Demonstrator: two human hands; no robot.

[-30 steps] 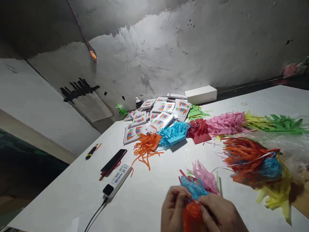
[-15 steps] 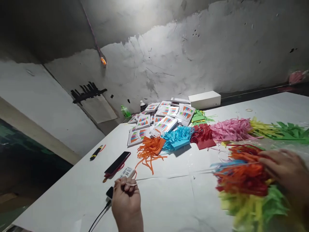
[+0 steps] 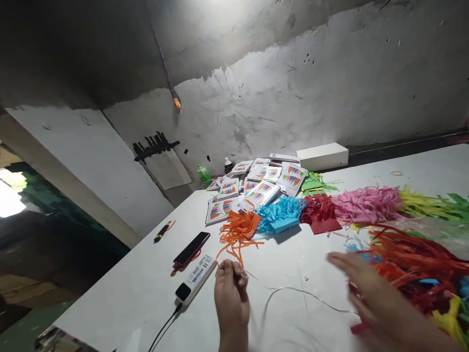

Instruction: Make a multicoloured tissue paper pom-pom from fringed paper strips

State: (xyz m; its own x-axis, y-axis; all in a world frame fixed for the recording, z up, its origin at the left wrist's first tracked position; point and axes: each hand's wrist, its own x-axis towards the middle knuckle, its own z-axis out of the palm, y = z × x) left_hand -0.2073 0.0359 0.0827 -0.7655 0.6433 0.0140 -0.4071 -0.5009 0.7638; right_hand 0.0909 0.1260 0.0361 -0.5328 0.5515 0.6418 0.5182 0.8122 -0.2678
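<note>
My left hand is closed, pinching the end of a thin white string that curves across the white table toward the right. Blurred with motion, my right hand hovers flat with fingers apart and holds nothing; it sits just left of a strung bunch of red, orange, blue and yellow paper tassels. Loose tassel piles lie in a row behind: orange, blue, red, pink, yellow and green.
A dark phone, a white power bank with a black cable and a black-and-yellow pen lie left of my left hand. Printed cards are heaped at the back by a white box and small bottles. The table's left edge drops off.
My left hand moved right, still pinching the string. My right hand let go of the tassel bunch and swung left, opening flat. The camera view shifted, so objects appear further right.
</note>
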